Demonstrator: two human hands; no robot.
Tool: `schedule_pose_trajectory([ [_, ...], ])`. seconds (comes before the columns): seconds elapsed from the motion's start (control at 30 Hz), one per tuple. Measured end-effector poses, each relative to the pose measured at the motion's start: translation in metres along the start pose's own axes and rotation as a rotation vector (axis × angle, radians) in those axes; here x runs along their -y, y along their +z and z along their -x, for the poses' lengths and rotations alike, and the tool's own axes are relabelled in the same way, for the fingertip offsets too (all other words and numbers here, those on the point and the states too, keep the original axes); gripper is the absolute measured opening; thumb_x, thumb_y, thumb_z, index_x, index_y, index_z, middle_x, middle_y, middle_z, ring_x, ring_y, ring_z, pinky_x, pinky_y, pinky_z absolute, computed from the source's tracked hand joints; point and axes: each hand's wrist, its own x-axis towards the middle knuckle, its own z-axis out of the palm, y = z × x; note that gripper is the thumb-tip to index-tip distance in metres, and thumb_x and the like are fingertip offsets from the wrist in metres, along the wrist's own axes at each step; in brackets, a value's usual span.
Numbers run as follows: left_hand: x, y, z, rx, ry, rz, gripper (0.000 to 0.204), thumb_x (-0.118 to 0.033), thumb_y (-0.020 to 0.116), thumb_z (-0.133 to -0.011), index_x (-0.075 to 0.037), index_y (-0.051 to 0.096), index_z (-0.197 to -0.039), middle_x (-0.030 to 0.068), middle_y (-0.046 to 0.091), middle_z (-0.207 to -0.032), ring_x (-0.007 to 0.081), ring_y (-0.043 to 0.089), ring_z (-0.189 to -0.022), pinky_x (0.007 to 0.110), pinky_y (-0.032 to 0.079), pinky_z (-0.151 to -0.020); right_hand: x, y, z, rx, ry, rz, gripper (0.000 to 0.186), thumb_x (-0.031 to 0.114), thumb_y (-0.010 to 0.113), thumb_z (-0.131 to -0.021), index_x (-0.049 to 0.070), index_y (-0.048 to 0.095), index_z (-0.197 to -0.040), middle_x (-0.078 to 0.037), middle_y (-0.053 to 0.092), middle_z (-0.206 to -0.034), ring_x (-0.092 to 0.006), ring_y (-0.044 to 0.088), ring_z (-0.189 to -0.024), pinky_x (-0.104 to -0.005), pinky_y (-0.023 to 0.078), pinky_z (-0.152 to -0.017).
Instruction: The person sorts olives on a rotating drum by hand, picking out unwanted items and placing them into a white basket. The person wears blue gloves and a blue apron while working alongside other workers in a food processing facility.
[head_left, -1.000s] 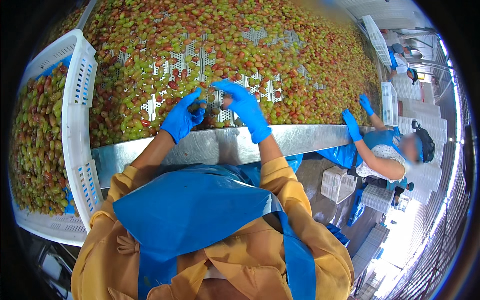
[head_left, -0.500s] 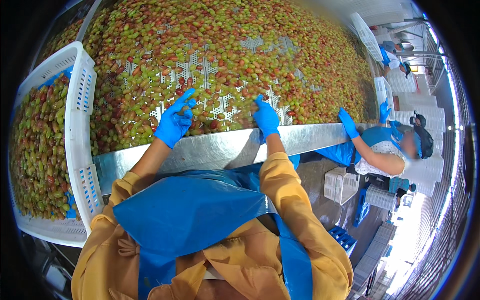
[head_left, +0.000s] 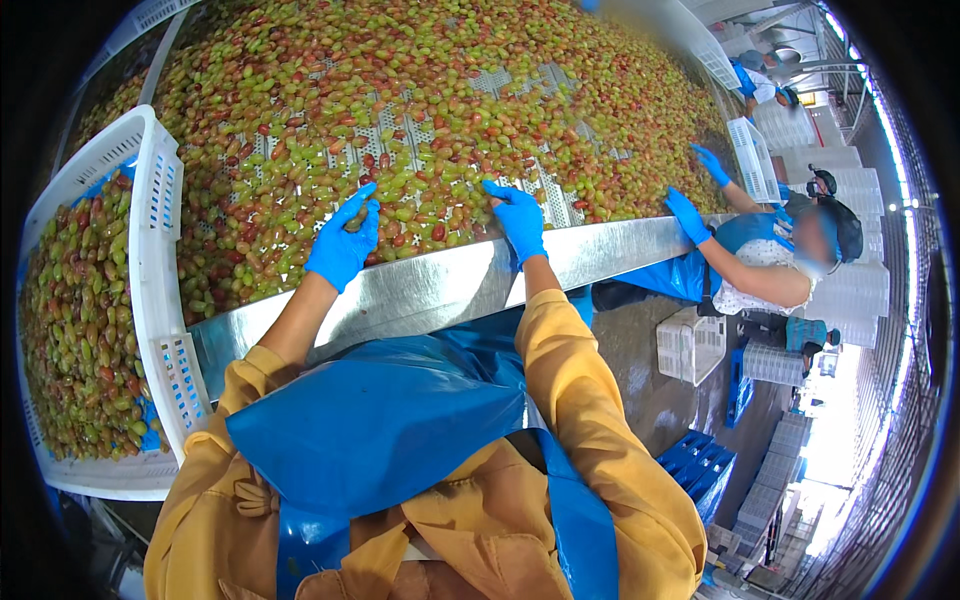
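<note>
Loose red and green grapes (head_left: 330,105) cover a wide perforated white surface (head_left: 405,150) behind a metal rim (head_left: 430,292). My left hand (head_left: 345,240), in a blue glove, hovers just above the grapes by the rim. Its thumb and fingers are apart, with nothing seen between them. My right hand (head_left: 518,222), also gloved in blue, is over the rim's inner edge, its fingers pressed together and pointing left. A small brownish spot shows under its fingertips; what it is I cannot make out.
At my left stands a white crate (head_left: 160,290) full of grapes. A co-worker (head_left: 765,260) at the right has both gloved hands by the grapes. Beyond lie a white crate (head_left: 690,345), blue pallets (head_left: 700,470) and stacked white crates (head_left: 850,220).
My left hand's fingers have straightened from a curl. My right hand has shifted slightly left and closed its fingers. The co-worker's far hand has moved over the grapes.
</note>
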Motion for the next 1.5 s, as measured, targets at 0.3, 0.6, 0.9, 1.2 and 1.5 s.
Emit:
schedule_pose_trajectory([
  [0.3, -0.009, 0.015, 0.02, -0.016, 0.034, -0.185, 0.049, -0.007, 0.058, -0.085, -0.01, 0.048, -0.132, 0.0059, 0.056, -0.102, 0.0138, 0.057, -0.085, 0.023, 0.052, -0.065, 0.017, 0.011, 0.008, -0.213, 0.008, -0.205, 0.029, 0.008, 0.055, -0.082, 0.013, 0.07, -0.106, -0.009, 0.069, -0.087, -0.015, 0.058, -0.067, -0.0313, 0.047, -0.065],
  [0.6, -0.025, 0.009, 0.041, -0.181, 0.175, -0.238, 0.05, -0.009, 0.058, -0.085, -0.011, 0.047, -0.134, 0.0044, 0.056, -0.105, 0.0119, 0.057, -0.086, 0.022, 0.05, -0.066, -0.024, -0.015, -0.025, -0.06, -0.179, -0.659, 0.035, 0.0, 0.049, -0.08, 0.002, 0.064, -0.113, -0.009, 0.063, -0.109, -0.0185, 0.059, -0.095, -0.03, 0.045, -0.086],
  [0.9, -0.036, -0.012, 0.044, -0.186, 0.262, -0.378, 0.053, -0.012, 0.06, -0.083, -0.008, 0.045, -0.134, 0.0056, 0.059, -0.103, 0.0137, 0.059, -0.083, 0.024, 0.049, -0.063, -0.119, -0.066, -0.102, -0.135, 0.015, 0.456, 0.041, 0.013, 0.056, -0.08, 0.019, 0.061, -0.12, -0.019, 0.063, -0.104, -0.0373, 0.061, -0.09, -0.0431, 0.049, -0.075],
  [1.2, -0.031, -0.03, 0.076, -0.582, 0.593, -1.126, 0.022, -0.001, 0.054, -0.086, -0.004, 0.059, -0.108, 0.0087, 0.061, -0.115, 0.0157, 0.061, -0.083, 0.026, 0.05, -0.071, 0.003, -0.002, -0.159, 0.242, -0.105, -0.008, 0.043, 0.034, 0.058, -0.087, 0.005, 0.06, -0.118, -0.014, 0.065, -0.107, -0.0278, 0.062, -0.097, -0.038, 0.046, -0.085],
  [1.5, -0.042, -0.048, 0.078, -0.537, 0.758, -1.883, 0.024, -0.002, 0.059, -0.081, -0.007, 0.066, -0.103, 0.0137, 0.06, -0.097, 0.0286, 0.06, -0.088, 0.033, 0.048, -0.079, 0.161, 0.177, -0.302, 0.16, -0.498, 0.353, 0.07, 0.051, 0.055, -0.081, 0.008, 0.043, -0.135, -0.02, 0.056, -0.12, -0.0367, 0.056, -0.108, -0.0459, 0.047, -0.088],
])
